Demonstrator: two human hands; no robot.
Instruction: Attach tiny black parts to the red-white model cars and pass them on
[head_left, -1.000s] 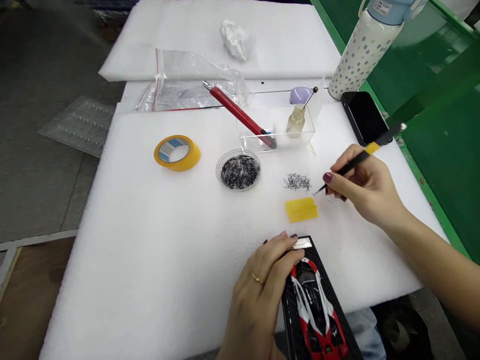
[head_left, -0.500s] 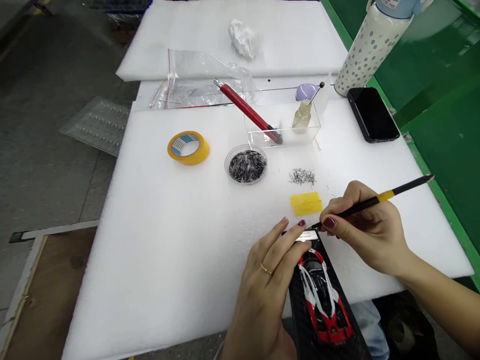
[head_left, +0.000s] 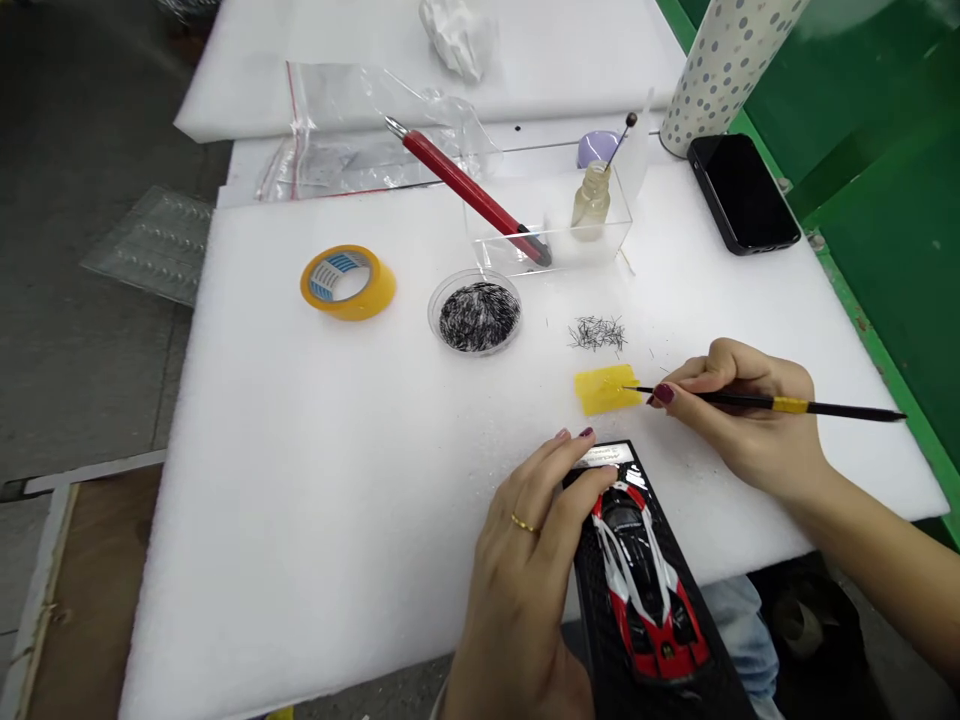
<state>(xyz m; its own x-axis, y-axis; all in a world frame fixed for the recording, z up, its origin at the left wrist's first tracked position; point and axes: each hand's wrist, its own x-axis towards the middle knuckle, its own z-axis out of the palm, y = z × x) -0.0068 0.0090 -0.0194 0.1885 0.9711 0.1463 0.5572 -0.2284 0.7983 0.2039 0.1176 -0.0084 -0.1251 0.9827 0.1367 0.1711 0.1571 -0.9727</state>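
Observation:
My left hand (head_left: 536, 540) rests its fingers on the left side and front end of a black base (head_left: 660, 640) carrying a red, white and black model car (head_left: 645, 590). A small silver plate (head_left: 600, 455) sits at the base's far end. My right hand (head_left: 739, 415) pinches a thin black stick with a yellow band (head_left: 787, 405), lying nearly level. Its tip touches a small yellow pad (head_left: 606, 389) on the white foam sheet (head_left: 315, 450). A loose pile of tiny black pins (head_left: 597, 333) lies just beyond the pad.
A round clear dish of black pins (head_left: 475, 313), a yellow tape roll (head_left: 347, 282), a clear box (head_left: 551, 215) holding a small bottle (head_left: 591, 198) and a red-handled tool (head_left: 465, 188), a black phone (head_left: 742, 193), a dotted flask (head_left: 724, 70), a plastic bag (head_left: 360, 140), and crumpled paper (head_left: 457, 35).
My right hand swung the stick from the pin pile down to the car base's plate, then up to the yellow pad. My left hand stayed on the car base.

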